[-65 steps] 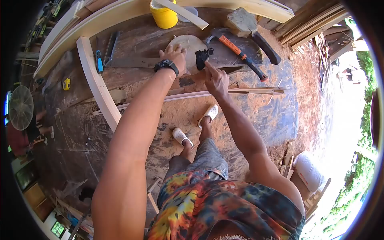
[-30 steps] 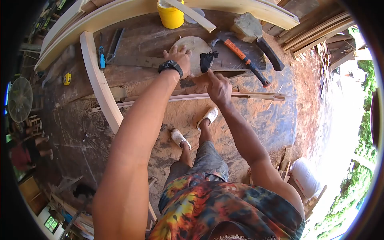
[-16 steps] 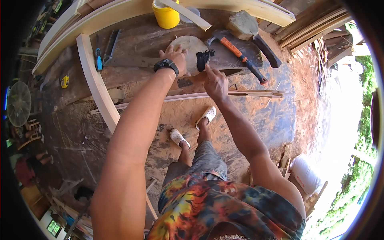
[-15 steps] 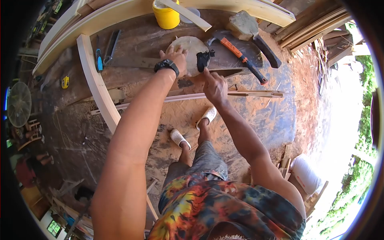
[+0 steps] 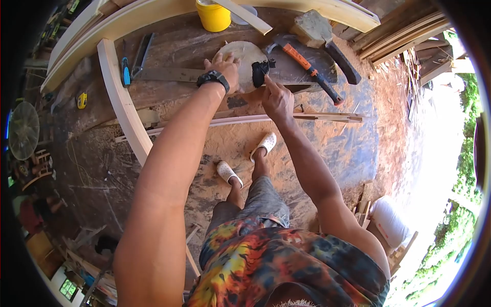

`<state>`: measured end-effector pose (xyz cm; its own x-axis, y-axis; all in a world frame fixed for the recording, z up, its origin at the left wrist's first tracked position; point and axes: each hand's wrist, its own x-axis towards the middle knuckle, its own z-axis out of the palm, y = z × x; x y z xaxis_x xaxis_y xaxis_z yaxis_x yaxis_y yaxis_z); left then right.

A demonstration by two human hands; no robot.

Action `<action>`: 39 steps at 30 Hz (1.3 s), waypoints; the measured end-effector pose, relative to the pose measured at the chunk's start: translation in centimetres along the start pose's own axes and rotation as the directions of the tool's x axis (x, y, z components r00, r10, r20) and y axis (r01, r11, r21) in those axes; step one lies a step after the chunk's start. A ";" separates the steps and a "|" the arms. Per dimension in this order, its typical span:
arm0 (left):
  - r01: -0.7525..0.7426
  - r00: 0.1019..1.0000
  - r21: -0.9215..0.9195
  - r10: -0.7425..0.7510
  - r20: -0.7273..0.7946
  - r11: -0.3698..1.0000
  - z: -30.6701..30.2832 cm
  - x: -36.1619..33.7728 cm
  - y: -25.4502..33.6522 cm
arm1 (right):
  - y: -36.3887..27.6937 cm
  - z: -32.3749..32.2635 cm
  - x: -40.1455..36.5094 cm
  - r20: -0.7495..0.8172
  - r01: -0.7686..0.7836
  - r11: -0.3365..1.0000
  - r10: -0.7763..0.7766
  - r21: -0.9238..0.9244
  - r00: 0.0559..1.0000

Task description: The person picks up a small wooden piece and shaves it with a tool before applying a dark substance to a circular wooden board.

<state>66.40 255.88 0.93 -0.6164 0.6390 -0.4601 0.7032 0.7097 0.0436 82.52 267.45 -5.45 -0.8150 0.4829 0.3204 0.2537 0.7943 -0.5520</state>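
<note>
My left hand (image 5: 226, 70), with a black watch at the wrist, lies with fingers spread on a pale round disc (image 5: 247, 51) on the workbench. A black paste-like patch (image 5: 259, 74) covers the disc's right side and has a ragged edge. My right hand (image 5: 279, 101) is closed in a pinch at the lower edge of this patch. Whatever sits between its fingertips is too small to make out. To the right of the disc lies a claw hammer (image 5: 299, 57) with an orange and black handle.
A yellow tub (image 5: 213, 16) stands behind the disc, a wood strip across its top. A mallet (image 5: 313, 29) lies at the back right. Toward the left are a blue-handled tool (image 5: 126, 71), a tape measure (image 5: 82, 101) and a curved wooden piece (image 5: 118, 92). Sawdust covers the floor.
My right hand has shifted slightly right, its fingertips still by the black patch. My left hand stays spread on the disc. The whole view has tilted a little.
</note>
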 end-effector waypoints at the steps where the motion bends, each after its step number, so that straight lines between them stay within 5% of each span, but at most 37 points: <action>1: 0.000 1.000 -0.005 0.000 0.002 1.000 0.0 0.0 -0.1 | 0.0 0.0 0.1 0.003 0.004 1.000 -0.004 0.000 1.000; 6: 0.005 1.000 -0.010 -0.005 -0.013 1.000 0.2 -0.1 0.1 | -0.4 -0.2 -0.7 -0.014 -0.010 0.985 0.013 0.173 1.000; 26: -0.015 1.000 0.028 0.016 -0.009 0.999 -0.1 0.1 0.0 | 0.1 0.8 -1.8 -0.012 0.066 0.992 -0.065 0.107 0.998; 28: -0.025 1.000 0.064 0.024 0.010 0.998 -1.0 0.1 0.3 | 1.4 0.9 -1.3 -0.097 0.282 0.945 -0.269 0.166 0.958; 30: -0.130 0.991 -0.087 0.132 0.024 0.988 -2.4 0.1 0.4 | 5.1 1.9 -0.7 0.226 -0.016 0.999 0.023 -0.031 0.974; 32: -0.040 0.997 -0.068 0.035 -0.073 0.997 0.6 2.0 1.3 | 6.4 3.7 0.0 0.140 -0.006 0.958 -0.036 0.285 0.989; 34: 0.010 0.991 -0.061 -0.018 -0.134 0.998 4.3 5.9 0.8 | 4.7 2.6 -0.8 0.237 0.069 0.997 -0.063 -0.017 0.969; 36: -0.005 0.996 -0.045 0.001 -0.093 0.999 3.3 4.5 -0.2 | 4.0 3.5 -2.4 0.010 0.316 0.945 -0.318 0.090 0.948; 39: -0.015 0.997 -0.075 0.010 -0.074 0.997 3.8 4.5 0.2 | 4.7 2.1 -0.3 0.103 0.155 0.988 -0.153 -0.012 0.983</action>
<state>65.14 257.80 -4.49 -0.6340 0.6659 -0.3932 0.6837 0.7202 0.1173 82.84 270.23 -9.77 -0.8935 0.3151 0.3200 0.1304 0.8638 -0.4867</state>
